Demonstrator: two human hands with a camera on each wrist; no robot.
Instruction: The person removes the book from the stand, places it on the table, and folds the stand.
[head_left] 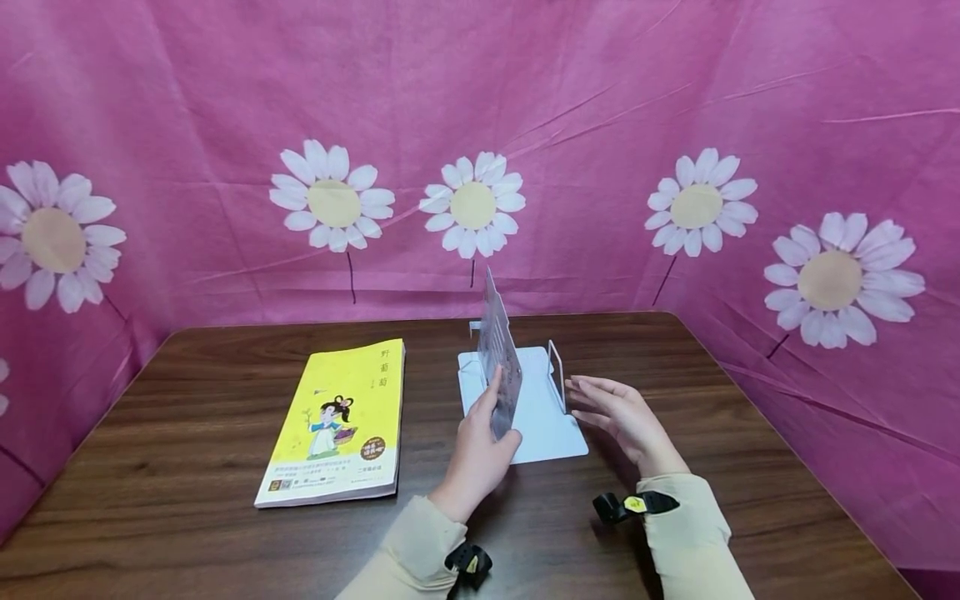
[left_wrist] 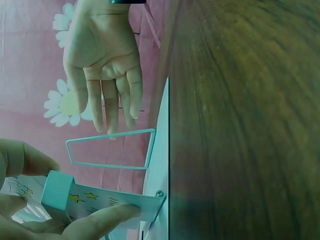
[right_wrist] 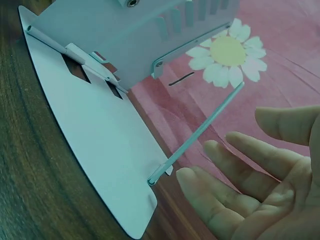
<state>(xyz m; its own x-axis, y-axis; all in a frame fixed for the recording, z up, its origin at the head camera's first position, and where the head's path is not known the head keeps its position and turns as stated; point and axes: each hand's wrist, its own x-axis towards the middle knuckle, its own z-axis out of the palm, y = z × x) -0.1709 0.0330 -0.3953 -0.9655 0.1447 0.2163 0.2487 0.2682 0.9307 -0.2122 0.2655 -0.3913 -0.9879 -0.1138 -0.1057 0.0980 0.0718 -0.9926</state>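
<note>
A white metal book stand lies with its flat base on the table, and its slotted back panel stands up nearly edge-on to the head view. My left hand grips the panel by its near edge, thumb on one face and fingers on the other. From the right side of the base rises a wire frame, tilted up. Beside that wire is my right hand, fingers extended and slightly bent. In the right wrist view, a gap shows between the wire and its fingertips. Cartoon pictures mark the panel in the left wrist view.
A thick yellow book with a cartoon girl on its cover lies to the left of the stand. The dark wooden table ends at a pink curtain printed with large white daisies.
</note>
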